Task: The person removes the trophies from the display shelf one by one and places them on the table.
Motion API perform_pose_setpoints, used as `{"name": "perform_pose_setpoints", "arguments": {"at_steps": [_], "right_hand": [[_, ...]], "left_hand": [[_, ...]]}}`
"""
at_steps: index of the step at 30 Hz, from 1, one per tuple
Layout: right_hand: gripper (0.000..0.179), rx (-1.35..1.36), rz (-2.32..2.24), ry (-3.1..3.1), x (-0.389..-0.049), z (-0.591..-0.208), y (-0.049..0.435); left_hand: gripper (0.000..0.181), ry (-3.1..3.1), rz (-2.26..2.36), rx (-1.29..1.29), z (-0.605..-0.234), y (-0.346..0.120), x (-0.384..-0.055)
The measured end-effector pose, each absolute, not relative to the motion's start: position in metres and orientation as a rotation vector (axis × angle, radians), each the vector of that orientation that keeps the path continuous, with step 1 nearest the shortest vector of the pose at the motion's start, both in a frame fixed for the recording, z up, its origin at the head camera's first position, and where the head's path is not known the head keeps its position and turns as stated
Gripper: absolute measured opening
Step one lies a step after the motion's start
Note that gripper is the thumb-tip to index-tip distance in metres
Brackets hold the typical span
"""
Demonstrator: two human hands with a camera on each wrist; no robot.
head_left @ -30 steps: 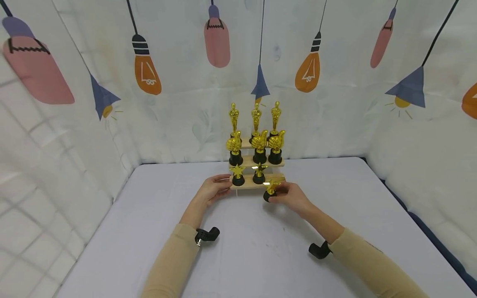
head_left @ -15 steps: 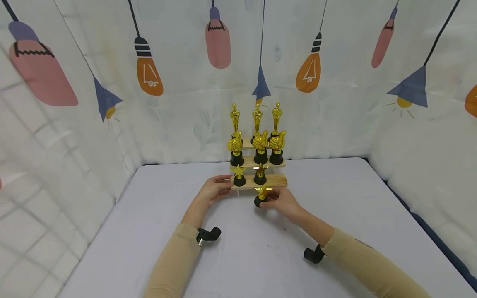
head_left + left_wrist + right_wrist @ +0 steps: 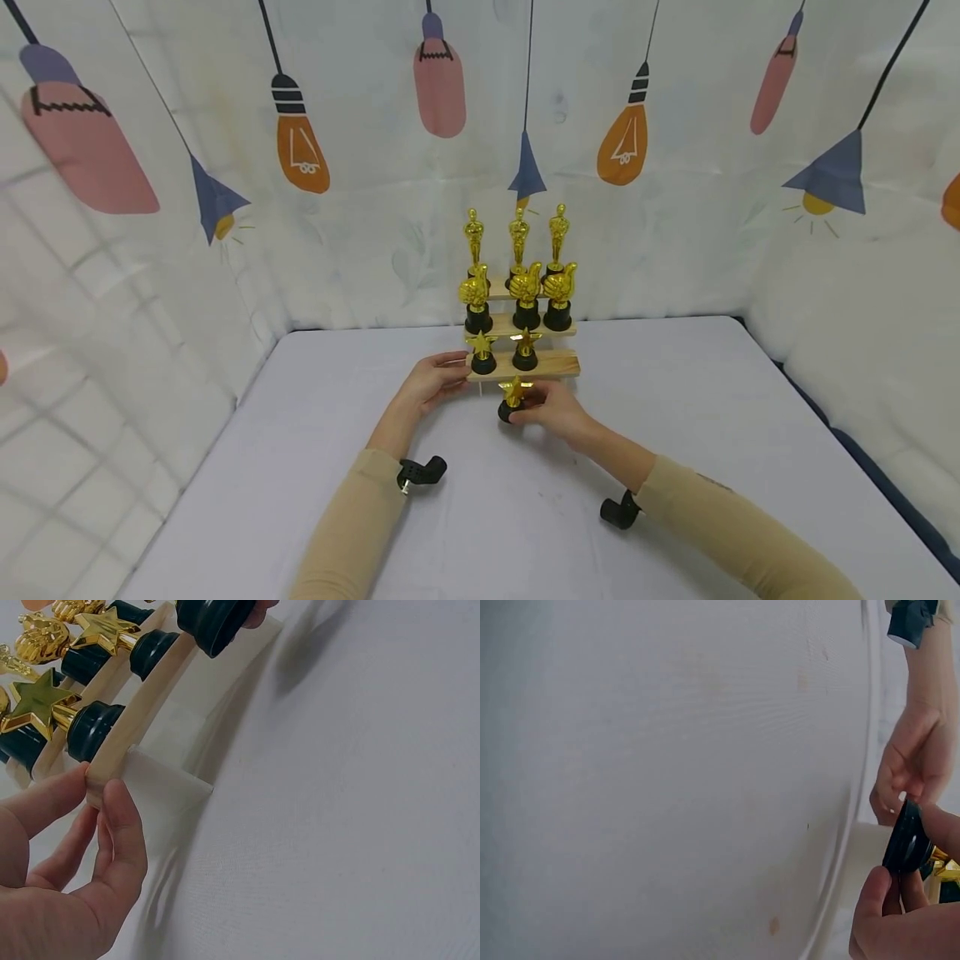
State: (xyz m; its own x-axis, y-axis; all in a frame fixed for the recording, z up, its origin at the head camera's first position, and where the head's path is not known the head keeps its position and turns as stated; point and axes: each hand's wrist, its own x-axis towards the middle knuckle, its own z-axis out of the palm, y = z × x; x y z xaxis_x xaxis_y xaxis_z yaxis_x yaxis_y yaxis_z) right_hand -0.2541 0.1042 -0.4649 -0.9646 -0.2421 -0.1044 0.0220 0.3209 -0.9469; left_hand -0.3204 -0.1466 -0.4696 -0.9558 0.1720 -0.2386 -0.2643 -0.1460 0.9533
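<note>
My right hand (image 3: 561,412) pinches a gold star trophy (image 3: 514,392) by its black base, in front of the tiered wooden display stand (image 3: 561,364). In the right wrist view, fingers and thumb grip the dark round base (image 3: 909,840). My left hand (image 3: 431,384) grips the left end of the stand's lowest shelf; the left wrist view shows this wooden shelf end (image 3: 109,761) between thumb and fingers. Two star trophies, a left one (image 3: 482,354) and a middle one (image 3: 526,350), stand upright on that shelf, whose right part is bare wood.
Three thumbs-up trophies (image 3: 526,292) stand on the middle shelf. Three gold figure trophies (image 3: 518,237) stand on the top one, their bases partly hidden. A white cloth covers the table (image 3: 495,517). Behind it hangs a lamp-patterned curtain (image 3: 360,250).
My right hand has carried the star trophy left and a little toward me, away from the right end of the lowest shelf. My left hand keeps its hold on the shelf end.
</note>
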Motion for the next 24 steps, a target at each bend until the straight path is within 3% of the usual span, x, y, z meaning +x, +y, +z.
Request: {"name": "perform_pose_setpoints", "arguments": {"at_steps": [24], "right_hand": [[0.037,-0.267,-1.505,2.416,-0.269,-0.464,0.059]], "left_hand": [[0.051,1.842,2.169,-0.102,-0.471,-0.146,-0.322]]}}
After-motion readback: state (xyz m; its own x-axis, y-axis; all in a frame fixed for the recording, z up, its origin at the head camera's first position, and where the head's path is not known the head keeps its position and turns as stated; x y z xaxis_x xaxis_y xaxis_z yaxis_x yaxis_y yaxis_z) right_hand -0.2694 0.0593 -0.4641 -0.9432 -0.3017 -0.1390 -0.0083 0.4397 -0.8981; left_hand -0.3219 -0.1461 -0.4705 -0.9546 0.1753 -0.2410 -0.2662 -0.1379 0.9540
